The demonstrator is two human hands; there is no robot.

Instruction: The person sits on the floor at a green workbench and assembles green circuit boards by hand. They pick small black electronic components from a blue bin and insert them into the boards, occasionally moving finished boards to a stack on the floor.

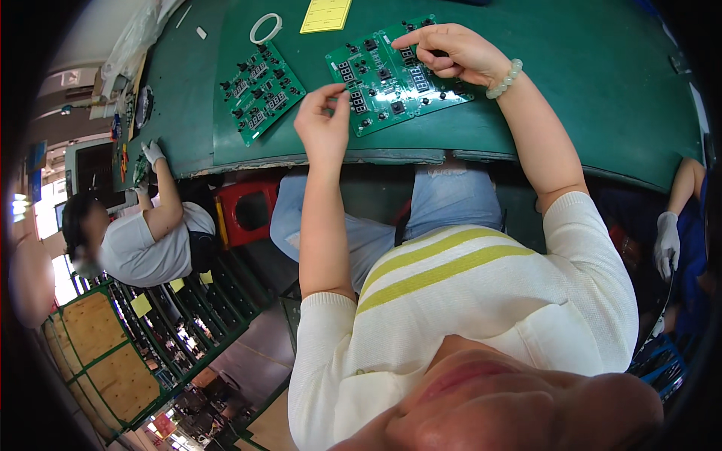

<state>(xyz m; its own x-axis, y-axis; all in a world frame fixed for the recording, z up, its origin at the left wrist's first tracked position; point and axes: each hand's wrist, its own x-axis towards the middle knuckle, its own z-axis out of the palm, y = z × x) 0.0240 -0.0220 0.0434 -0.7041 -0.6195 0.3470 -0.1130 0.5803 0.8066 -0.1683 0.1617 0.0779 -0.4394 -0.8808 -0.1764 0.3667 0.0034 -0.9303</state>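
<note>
A green circuit board panel with black components and white digit displays lies on the green table. My left hand is at its left edge, thumb and forefinger closed together there; the exact contact at the fingertips is hard to see. Over the upper right of the panel is my right hand, its forefinger stretched out to the left above the board and the other fingers curled. Nothing is visibly held in it. A second circuit board panel of the same kind rests to the left, apart from both hands.
Behind the boards are a whitish ring, perhaps a tape roll, and a yellow printed card. A gloved co-worker works at the left by a red stool. Another person's gloved hand hangs at the right.
</note>
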